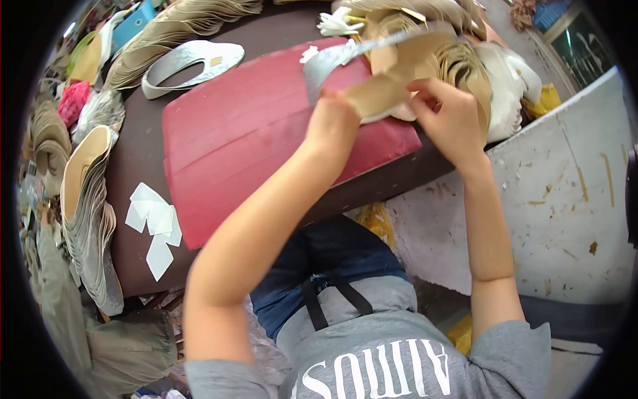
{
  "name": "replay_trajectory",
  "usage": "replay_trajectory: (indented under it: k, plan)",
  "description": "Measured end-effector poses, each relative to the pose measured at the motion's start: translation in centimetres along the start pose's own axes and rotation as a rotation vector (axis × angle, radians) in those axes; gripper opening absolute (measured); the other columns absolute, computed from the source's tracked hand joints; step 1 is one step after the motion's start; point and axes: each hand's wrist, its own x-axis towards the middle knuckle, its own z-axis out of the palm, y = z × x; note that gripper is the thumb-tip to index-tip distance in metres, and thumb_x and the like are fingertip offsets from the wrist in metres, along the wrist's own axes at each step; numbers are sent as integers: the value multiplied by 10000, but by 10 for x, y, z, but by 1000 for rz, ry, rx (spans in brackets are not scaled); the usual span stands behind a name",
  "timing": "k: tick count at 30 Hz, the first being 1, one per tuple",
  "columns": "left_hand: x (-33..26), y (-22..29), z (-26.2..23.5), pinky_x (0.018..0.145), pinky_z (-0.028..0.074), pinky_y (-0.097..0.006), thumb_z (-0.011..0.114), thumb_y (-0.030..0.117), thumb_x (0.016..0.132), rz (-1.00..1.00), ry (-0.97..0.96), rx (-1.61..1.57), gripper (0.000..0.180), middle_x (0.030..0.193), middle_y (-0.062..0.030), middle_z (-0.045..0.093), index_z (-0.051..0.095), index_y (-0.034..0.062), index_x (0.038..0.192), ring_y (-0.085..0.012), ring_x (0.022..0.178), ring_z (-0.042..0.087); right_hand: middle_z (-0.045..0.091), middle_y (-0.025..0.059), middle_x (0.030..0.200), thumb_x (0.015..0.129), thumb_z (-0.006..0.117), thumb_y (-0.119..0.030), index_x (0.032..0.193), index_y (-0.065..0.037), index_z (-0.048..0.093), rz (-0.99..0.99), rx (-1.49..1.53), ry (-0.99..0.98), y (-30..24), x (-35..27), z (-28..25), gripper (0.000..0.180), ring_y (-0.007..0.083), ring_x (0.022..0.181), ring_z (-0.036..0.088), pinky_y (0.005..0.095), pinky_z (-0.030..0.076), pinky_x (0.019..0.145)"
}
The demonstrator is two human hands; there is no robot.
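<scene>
A curved shoe upper, tan on the inside and silvery grey outside, is raised above the red mat and slightly blurred. My left hand closes around its near left edge. At its right side my right hand has thumb and fingers pinched together against the edge; the exact grip is partly hidden. Flat to the left, on the dark tabletop, lies another silvery upper with an open middle and a small tan patch. White cut pieces lie loosely overlapped left of the mat.
Stacked uppers line the table's left edge, and a long row of tan-edged pieces runs along the back. Behind my right hand are more tan pieces and a white bundle. A pale, stained board stands at the right.
</scene>
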Motion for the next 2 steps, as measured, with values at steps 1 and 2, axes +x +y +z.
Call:
replay_trajectory:
  k: [1,2]
  plan:
    - [-14,-12,-3,881,414,-466,604,124,823,47,-55,-1,131,827,-104,628,660,57,920,-216,700,547,698,107,843,866,658,-257,1015,-105,724,-237,-3,52,1,-6,5,223,211,768,656,272,537,726]
    - [-33,-32,-28,930,391,-487,613,131,823,96,-109,-4,120,832,-107,628,662,60,907,-231,723,550,703,114,895,887,654,-288,1059,-149,728,-472,-8,104,0,-13,12,234,207,837,667,273,546,761]
